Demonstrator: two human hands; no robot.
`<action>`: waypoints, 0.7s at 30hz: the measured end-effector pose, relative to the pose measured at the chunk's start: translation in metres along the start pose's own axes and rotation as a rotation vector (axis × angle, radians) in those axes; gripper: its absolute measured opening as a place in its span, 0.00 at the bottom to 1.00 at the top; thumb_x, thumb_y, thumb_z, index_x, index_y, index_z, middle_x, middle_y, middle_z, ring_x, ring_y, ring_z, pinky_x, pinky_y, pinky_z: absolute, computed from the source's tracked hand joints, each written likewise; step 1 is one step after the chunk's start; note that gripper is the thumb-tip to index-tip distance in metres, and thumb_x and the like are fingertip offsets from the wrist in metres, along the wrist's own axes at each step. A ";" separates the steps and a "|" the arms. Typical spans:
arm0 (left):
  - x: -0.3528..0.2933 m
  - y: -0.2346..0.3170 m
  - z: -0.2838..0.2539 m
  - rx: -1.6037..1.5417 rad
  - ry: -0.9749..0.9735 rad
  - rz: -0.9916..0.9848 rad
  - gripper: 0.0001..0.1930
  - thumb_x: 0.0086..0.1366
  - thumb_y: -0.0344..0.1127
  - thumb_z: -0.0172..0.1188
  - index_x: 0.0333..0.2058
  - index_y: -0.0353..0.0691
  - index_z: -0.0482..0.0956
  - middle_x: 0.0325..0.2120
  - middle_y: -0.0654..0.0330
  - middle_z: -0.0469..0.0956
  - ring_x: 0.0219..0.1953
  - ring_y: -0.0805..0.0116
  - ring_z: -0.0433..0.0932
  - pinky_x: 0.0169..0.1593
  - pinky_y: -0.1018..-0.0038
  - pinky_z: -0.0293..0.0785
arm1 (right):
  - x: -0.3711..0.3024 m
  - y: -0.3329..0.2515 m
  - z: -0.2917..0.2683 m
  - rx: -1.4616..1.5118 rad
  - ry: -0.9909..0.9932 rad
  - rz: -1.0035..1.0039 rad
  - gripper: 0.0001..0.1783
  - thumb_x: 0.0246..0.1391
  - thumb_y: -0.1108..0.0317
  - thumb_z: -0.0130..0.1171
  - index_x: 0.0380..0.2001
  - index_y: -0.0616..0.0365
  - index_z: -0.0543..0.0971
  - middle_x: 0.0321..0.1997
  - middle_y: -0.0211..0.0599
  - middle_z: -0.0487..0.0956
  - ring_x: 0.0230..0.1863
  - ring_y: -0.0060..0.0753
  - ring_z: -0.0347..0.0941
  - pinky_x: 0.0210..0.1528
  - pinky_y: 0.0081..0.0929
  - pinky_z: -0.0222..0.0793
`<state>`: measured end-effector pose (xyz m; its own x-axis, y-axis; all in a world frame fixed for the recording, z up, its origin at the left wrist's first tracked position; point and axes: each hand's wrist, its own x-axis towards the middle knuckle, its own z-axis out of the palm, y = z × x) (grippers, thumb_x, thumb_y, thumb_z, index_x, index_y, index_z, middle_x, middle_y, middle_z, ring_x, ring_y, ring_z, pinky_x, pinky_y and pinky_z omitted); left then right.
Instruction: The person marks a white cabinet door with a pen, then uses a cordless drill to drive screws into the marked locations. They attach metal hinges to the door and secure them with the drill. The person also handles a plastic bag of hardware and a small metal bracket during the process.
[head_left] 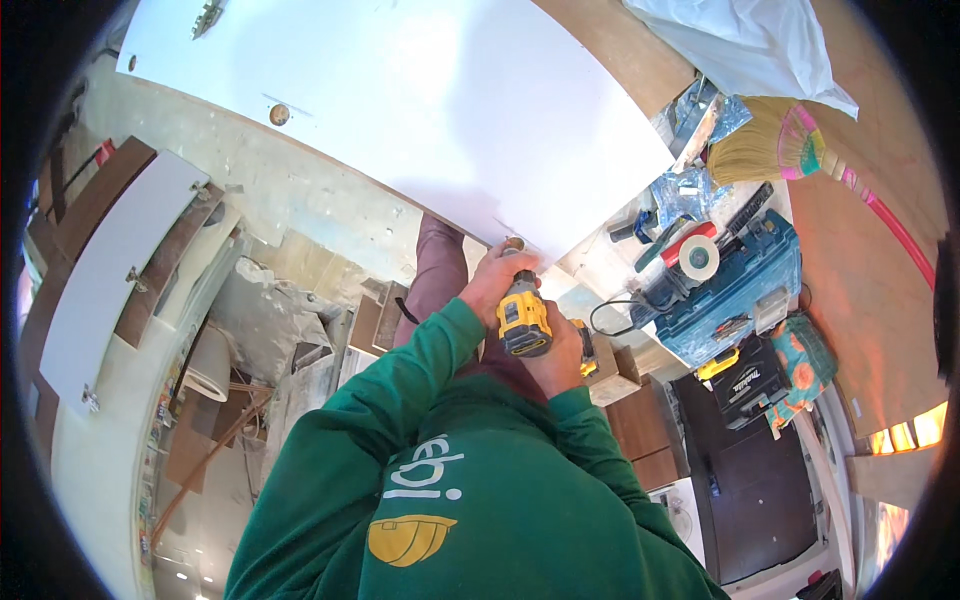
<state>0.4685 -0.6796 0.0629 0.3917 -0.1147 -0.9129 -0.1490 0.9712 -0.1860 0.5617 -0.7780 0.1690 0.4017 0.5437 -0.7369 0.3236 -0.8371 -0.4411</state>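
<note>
A yellow-and-black cordless drill (525,322) is in both my hands, its front end toward the near edge of a large white panel (430,100). My right hand (562,355) wraps round the handle, with the battery showing beside it. At the front of the drill, my left hand (488,284) is closed round the chuck area, next to a round hole (515,244) at the panel's edge. The bit is hidden, so whether it touches the panel cannot be seen. Another round hole (279,115) lies farther left along that edge, and a metal hinge (207,18) sits on the panel's far left.
To the right are a blue tool case (745,285), an angle grinder (697,258), a broom (770,150), a black case (745,385) and white plastic sheeting (750,45). A white door panel with hinges (110,270) stands at left, near rubble and a broken wall (265,310).
</note>
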 end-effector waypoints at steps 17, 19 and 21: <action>-0.016 0.014 -0.016 0.123 0.026 -0.042 0.19 0.70 0.42 0.63 0.55 0.39 0.76 0.38 0.58 0.78 0.31 0.65 0.83 0.33 0.65 0.83 | -0.028 -0.009 -0.024 -0.023 -0.095 -0.059 0.35 0.45 0.62 0.77 0.58 0.51 0.76 0.47 0.48 0.84 0.50 0.58 0.81 0.50 0.47 0.77; 0.004 0.006 -0.052 0.549 0.087 0.171 0.18 0.70 0.47 0.63 0.42 0.34 0.84 0.28 0.58 0.81 0.25 0.69 0.81 0.28 0.71 0.79 | -0.041 -0.006 -0.029 0.003 -0.090 -0.073 0.36 0.44 0.62 0.77 0.58 0.52 0.76 0.47 0.49 0.84 0.51 0.58 0.81 0.51 0.46 0.77; 0.013 0.019 -0.068 0.758 -0.036 0.149 0.18 0.69 0.49 0.65 0.42 0.37 0.85 0.30 0.57 0.81 0.24 0.69 0.81 0.26 0.72 0.79 | -0.047 0.000 -0.034 0.012 -0.074 -0.099 0.37 0.44 0.63 0.78 0.59 0.53 0.77 0.46 0.50 0.84 0.50 0.58 0.81 0.51 0.45 0.77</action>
<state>0.4087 -0.6770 0.0230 0.4475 0.0226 -0.8940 0.4551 0.8548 0.2495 0.5717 -0.8014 0.2215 0.3034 0.6182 -0.7251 0.3480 -0.7803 -0.5196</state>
